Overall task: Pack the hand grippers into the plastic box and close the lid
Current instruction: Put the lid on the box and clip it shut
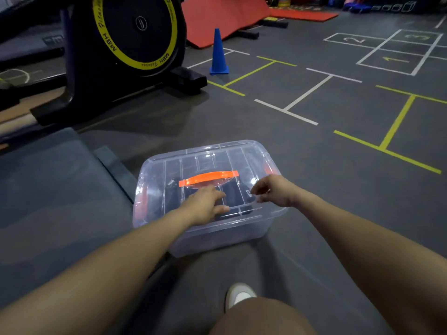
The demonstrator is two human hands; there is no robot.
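Left hand (205,205) flat on lid (217,155) — pressing

This is a gym or indoor fitness hall. A black exercise machine with a yellow-ringed flywheel (135,27) stands on the dark grey rubber floor (314,189), which is marked with white and yellow agility lines and a numbered hopscotch grid (396,52). A blue plastic cone (218,54) and red padded mats (225,18) lie beyond.

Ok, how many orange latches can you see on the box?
2: one latch on the plastic box's right end, one latch on its left end. Both are blurred behind the clear lid.
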